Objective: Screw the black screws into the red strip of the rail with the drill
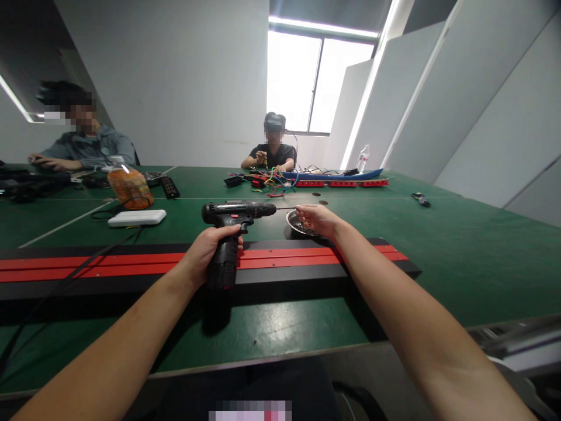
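Within left hand [204, 250], fingers wrapped round handle: drill [228, 209], barrel level, pointing right.
At right hand [319, 219], arm outstretched, fingertips pinched: bit [286, 208].
Beside fingertips: bowl [290, 225].

- The bare, sleeveless left forearm [144, 318] slants inward from the lower left.
- The bare left hand [207, 248] is clasped in a grip, its thumb [228, 230] stretched rightward.
- The bare, sleeveless right forearm [394, 298] reaches in from the lower right.
- The bare right hand [319, 219], higher, points leftward, fingertips [301, 210] pinched together.
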{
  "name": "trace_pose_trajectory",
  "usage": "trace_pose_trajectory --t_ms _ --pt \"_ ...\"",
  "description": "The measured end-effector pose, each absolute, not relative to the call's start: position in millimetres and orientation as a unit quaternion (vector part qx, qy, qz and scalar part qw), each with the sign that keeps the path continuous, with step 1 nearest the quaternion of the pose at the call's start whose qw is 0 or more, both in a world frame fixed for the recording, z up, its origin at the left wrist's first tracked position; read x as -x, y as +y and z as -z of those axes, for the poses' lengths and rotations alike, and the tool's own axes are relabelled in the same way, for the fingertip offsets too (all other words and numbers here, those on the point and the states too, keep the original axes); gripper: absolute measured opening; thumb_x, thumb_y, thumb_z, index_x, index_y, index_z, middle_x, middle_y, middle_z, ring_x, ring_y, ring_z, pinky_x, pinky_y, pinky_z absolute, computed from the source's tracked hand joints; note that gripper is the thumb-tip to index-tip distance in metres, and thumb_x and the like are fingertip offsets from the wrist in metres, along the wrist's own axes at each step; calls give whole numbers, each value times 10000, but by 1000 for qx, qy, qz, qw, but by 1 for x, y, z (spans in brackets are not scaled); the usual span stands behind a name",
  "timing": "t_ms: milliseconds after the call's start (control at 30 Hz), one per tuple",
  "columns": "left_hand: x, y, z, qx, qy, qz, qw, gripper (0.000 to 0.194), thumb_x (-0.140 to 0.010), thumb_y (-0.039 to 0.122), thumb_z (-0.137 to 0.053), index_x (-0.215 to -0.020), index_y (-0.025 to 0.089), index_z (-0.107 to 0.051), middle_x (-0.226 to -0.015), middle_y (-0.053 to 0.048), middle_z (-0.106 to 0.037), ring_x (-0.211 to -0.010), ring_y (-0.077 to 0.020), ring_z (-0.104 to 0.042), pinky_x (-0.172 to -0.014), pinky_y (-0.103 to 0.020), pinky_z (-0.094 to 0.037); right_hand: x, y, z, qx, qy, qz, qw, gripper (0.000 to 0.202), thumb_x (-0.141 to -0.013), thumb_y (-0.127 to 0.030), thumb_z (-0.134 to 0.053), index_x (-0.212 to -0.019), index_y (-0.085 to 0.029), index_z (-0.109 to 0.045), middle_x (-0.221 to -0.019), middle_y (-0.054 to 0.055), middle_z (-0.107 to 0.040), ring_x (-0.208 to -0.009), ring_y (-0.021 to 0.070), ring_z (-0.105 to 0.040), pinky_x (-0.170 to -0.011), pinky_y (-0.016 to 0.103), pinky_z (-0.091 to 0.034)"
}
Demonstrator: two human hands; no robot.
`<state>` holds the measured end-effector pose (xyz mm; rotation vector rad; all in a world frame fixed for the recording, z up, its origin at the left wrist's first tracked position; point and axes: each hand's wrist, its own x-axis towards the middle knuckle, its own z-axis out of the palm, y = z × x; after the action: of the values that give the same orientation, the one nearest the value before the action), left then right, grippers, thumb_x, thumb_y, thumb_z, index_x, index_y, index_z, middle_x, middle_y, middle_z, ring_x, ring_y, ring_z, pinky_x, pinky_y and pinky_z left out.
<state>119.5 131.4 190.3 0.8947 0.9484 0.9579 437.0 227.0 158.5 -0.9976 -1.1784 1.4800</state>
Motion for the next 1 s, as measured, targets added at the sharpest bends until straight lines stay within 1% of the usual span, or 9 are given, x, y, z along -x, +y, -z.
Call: trace_pose_trajectory --t_ms 300,400,600,800,1000 --pt "-120 132 -190 -401 431 -433 683 185 -767 252 -718 -846 95 -659 -702 -58 -664 -504 -127 -624 -473 -222 -511 -438 230 -156 412 -474 -609 484 78 -836 -194 -720 -843 -148 -658 -765 55 -693 -575 107 -585 -452 198 -422" --pt "-120 132 -190 -399 433 -431 684 180 -760 248 -722 -835 98 -657 -687 -62 -666 -490 -127 -618 -460 -221 -502 -438 230 -156 415 -470 -610 485 87 -830 -195 -731 -836 -147 -659 -765 50 -698 -573 101 -591 -458 199 -431" --pt "-120 132 -187 -419 435 -433 669 217 -746 283 -741 -831 97 -670 -704 -67 -673 -504 -133 -627 -466 -224 -502 -439 230 -156 415 -465 -612 487 70 -841 -183 -718 -839 -142 -662 -775 50 -702 -588 103 -609 -471 197 -443" --pt "-120 132 -187 -423 445 -431 661 222 -754 292 -736 -836 99 -664 -704 -69 -669 -499 -131 -617 -445 -215 -477 -438 229 -157 409 -470 -620 477 50 -853 -172 -704 -842 -142 -666 -736 50 -684 -572 107 -593 -467 193 -445" --pt "-121 130 -189 -432 447 -432 654 229 -755 297 -735 -847 102 -657 -697 -68 -669 -504 -133 -617 -455 -214 -475 -439 229 -157 397 -475 -624 477 50 -863 -172 -696 -840 -136 -670 -719 44 -670 -567 98 -581 -462 180 -448"
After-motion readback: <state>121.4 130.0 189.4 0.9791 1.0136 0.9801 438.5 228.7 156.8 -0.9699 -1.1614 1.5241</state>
